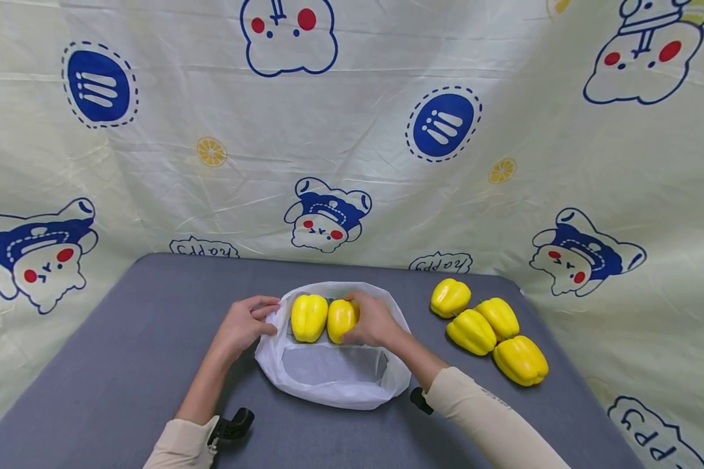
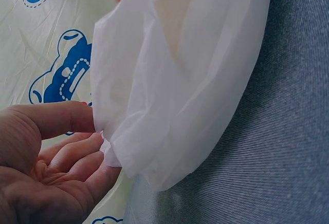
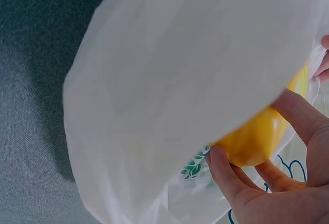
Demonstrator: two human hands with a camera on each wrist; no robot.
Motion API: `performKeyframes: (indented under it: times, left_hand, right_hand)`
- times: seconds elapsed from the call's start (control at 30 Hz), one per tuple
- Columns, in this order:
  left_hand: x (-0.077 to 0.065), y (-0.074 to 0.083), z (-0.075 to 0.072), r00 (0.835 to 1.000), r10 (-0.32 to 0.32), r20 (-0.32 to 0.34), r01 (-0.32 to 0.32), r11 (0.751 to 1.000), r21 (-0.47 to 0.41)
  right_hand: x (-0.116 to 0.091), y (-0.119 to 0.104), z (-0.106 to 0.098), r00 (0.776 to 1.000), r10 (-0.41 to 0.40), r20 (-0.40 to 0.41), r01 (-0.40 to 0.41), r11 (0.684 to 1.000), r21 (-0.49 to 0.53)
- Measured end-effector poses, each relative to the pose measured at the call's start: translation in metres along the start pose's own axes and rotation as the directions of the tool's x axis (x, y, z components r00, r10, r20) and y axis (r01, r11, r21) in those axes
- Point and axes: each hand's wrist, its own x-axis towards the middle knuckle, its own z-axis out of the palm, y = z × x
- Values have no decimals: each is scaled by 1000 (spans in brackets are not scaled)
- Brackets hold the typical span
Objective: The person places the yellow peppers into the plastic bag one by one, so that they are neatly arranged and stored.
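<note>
A white plastic bag (image 1: 340, 394) sits on the table with its mouth spread wide. Two yellow bell peppers lie side by side in its far half, the left one (image 1: 309, 318) untouched by either hand. My right hand (image 1: 377, 319) reaches over the bag's right rim and grips the right pepper (image 1: 341, 320); in the right wrist view the thumb and fingers curl round this pepper (image 3: 252, 139). At the bag's left rim, my left hand (image 1: 243, 326) holds the edge with thumb and fingertips. The left wrist view shows the bag's thin film (image 2: 149, 116) at those fingers.
Several more yellow bell peppers (image 1: 472, 331) lie grouped on the grey table (image 1: 141, 339), right of the bag. Behind the table hangs a pale printed cloth (image 1: 375, 195). A dark wrist strap (image 1: 234, 425) shows at the left wrist.
</note>
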Motion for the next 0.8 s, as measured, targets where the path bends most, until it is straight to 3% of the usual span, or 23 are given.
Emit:
performKeyframes:
  times: [0.8]
  left_hand:
    - [-3,3,1,1000,-11,4,11,1000,-4]
  right_hand:
    - [2,-4,6,1000,-12,-7,12,1000,3]
